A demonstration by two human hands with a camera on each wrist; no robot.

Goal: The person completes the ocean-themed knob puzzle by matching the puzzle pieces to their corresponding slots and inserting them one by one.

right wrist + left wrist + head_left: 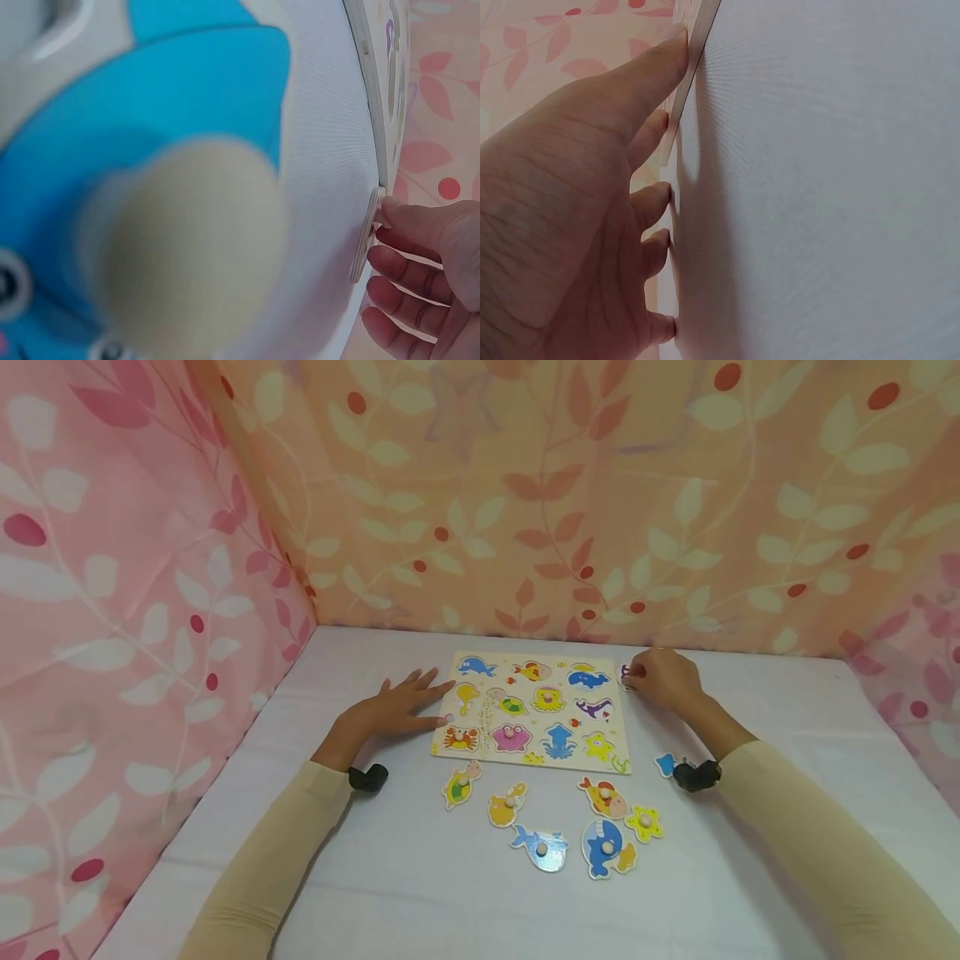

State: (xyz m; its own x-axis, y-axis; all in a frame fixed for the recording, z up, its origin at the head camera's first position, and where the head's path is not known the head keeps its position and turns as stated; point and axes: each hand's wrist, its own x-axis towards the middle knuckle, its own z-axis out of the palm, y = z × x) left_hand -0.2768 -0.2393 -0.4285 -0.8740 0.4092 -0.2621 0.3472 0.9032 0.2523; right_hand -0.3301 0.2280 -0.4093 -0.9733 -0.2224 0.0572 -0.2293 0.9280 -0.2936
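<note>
Puzzle pieces lie on the table before the board.

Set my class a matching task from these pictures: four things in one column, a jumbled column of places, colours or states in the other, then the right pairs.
Column one
1. The left hand
2. The right hand
3. The crab piece
4. The star piece

Column two
A. Set in the lower-left corner of the board
B. Yellow, lying loose on the white cloth
C. Pinching a puzzle piece beside the board's right edge
D. Fingers spread, at the board's left edge

Right pairs: 1-D, 2-C, 3-A, 4-B
</note>
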